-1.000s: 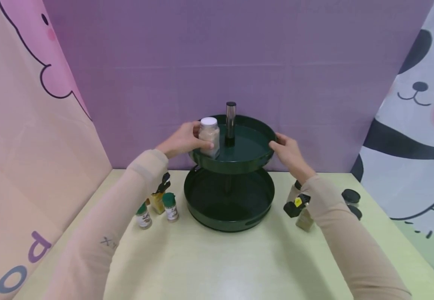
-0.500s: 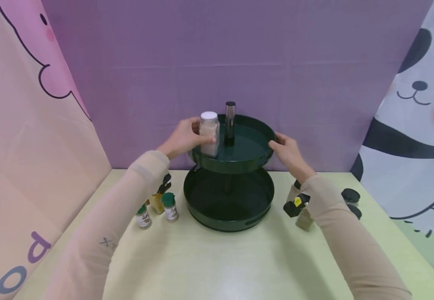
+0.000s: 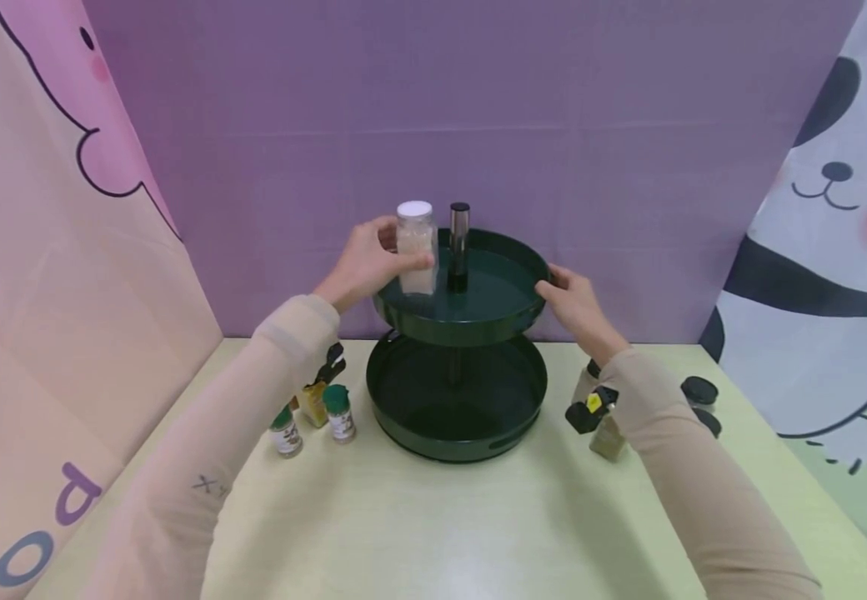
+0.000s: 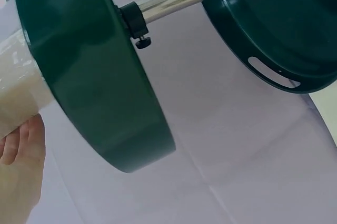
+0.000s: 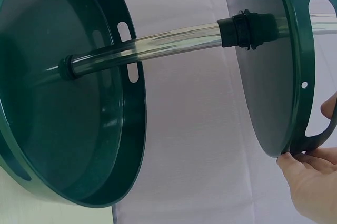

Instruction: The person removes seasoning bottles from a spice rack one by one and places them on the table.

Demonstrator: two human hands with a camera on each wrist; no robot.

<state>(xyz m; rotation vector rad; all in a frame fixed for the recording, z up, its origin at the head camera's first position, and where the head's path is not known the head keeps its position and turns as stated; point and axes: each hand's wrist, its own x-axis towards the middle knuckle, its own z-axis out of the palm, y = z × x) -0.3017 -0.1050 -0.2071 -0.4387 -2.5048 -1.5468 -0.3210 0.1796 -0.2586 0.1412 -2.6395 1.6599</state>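
My left hand [image 3: 369, 262] grips a clear jar [image 3: 416, 237] with a white lid and pale contents. It is upright above the left part of the dark green upper tray [image 3: 497, 287], its base overlapping the tray floor in the head view. In the left wrist view, fingers [image 4: 23, 142] wrap the jar [image 4: 21, 84] beyond the tray's side. My right hand [image 3: 579, 312] holds the upper tray's right rim, thumb and fingers pinching its edge near the slot in the right wrist view. A metal pole [image 5: 174, 45] joins this tray to the lower tray [image 3: 452, 408].
Green-capped spice bottles [image 3: 340, 417] and a yellowish container [image 3: 314, 406] stand left of the lower tray. Right of it are a tan container [image 3: 609, 440] and black-lidded jars [image 3: 700, 392], partly behind my right forearm. A purple backdrop [image 3: 478, 108] rises behind the table.
My left hand has lifted the jar from low in the upper tray, with the jar growing more upright. The right hand keeps its hold on the rim.
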